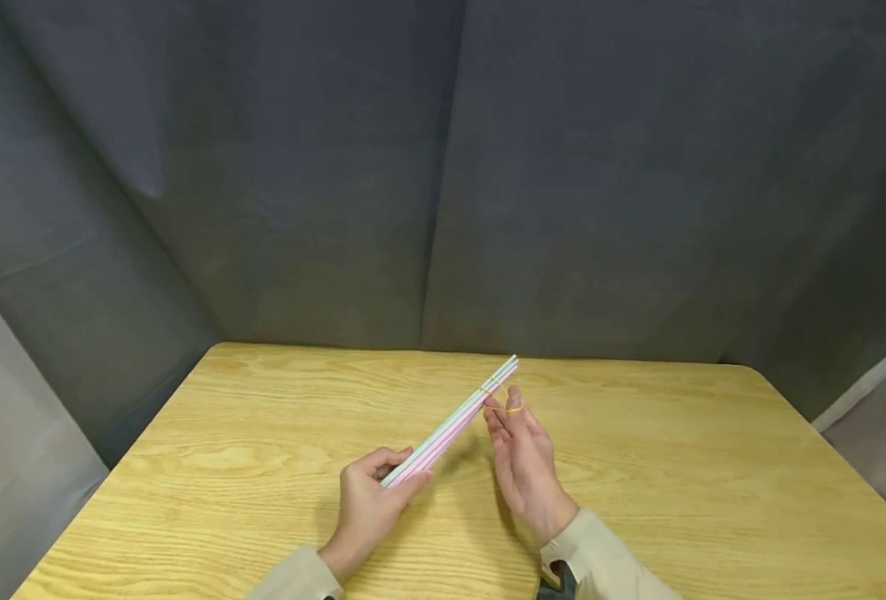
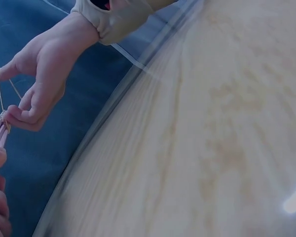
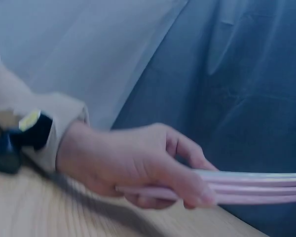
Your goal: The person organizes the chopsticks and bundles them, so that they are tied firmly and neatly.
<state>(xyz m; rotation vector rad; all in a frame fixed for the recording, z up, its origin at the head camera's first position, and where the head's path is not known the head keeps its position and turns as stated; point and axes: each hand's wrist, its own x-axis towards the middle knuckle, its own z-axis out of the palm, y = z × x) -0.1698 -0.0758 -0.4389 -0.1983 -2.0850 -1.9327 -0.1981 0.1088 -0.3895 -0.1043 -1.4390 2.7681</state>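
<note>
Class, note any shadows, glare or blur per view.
Head: soft shadows on the table near the left hand and right hand; left wrist: white glare patch at lower right, wood grain smeared; right wrist: dark shadow below the left hand, table blurred.

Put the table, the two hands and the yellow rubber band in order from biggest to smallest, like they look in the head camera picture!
1. Table: by far the biggest.
2. Left hand and right hand: they look about alike, so I won't rank them.
3. Yellow rubber band: smallest, just a thin loop.
</note>
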